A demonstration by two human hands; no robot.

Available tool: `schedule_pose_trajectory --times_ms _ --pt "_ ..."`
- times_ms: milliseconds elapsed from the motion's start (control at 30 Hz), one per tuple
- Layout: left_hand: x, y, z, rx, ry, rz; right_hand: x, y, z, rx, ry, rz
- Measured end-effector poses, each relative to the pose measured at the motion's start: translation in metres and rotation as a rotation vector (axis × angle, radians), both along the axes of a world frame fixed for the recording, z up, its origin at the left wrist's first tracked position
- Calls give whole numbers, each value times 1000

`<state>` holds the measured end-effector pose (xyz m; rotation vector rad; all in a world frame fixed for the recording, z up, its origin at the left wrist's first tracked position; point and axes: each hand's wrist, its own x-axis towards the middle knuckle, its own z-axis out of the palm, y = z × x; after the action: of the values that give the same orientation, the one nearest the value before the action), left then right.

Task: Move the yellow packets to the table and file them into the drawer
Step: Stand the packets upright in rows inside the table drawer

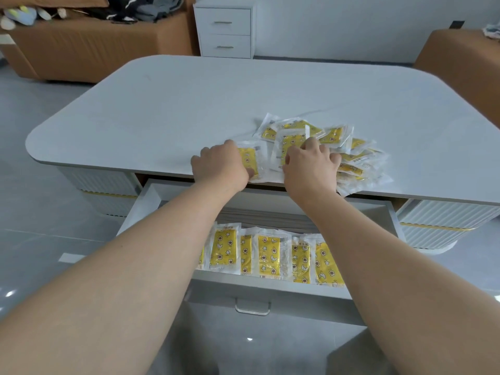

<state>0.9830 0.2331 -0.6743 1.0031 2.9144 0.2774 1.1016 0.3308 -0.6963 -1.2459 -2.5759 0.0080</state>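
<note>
At the near edge of the pale table (pixel 167 109), in the head view, both hands work on the yellow packets. The left hand (pixel 220 165) has its fingers curled over the left side of a single packet (pixel 251 161). That packet lies flat and apart from the rest, its long axis running near to far, with its near end just over the table edge. The right hand (pixel 311 165) is bent onto the top packet (pixel 289 146) at the left side of the loose pile (pixel 349 152), thumb on the left and fingers curled on top. The backs of both hands hide how firm either pinch is. The pile fans out to the right and far side of that hand, and some packets overhang the edge.

Directly below and nearer lies the open drawer (pixel 140 209). A filed row of packets (pixel 267 255) stands against its near wall, running left to right, each one on end. The move probably turns on this: the single packet must come toward the person and down, and tip from flat to upright to join the row. The left hand is nearer the row's left end, which its forearm partly hides.
</note>
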Motion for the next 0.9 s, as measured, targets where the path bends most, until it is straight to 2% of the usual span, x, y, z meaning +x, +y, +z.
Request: schedule_pose_trajectory --times_ms 133,300,433,567,800,900 --pt "-2 -11 0 51 -37 -80 -4 -7 7 -88 125 -11" --pt "0 -22 -4 59 -61 -229 -10 -7 -2 -144 -70 -44" --pt "0 -21 -3 68 -17 -213 -12 -9 -7 -128 -107 -17" --pt "0 -19 -4 78 14 -201 -8 -13 -1 -123 10 36" --pt "-4 -23 -4 228 -75 -183 -9 -18 19 -441 215 -99" --pt "-9 -30 -5 282 -164 -180 -9 -21 21 -471 243 -139"
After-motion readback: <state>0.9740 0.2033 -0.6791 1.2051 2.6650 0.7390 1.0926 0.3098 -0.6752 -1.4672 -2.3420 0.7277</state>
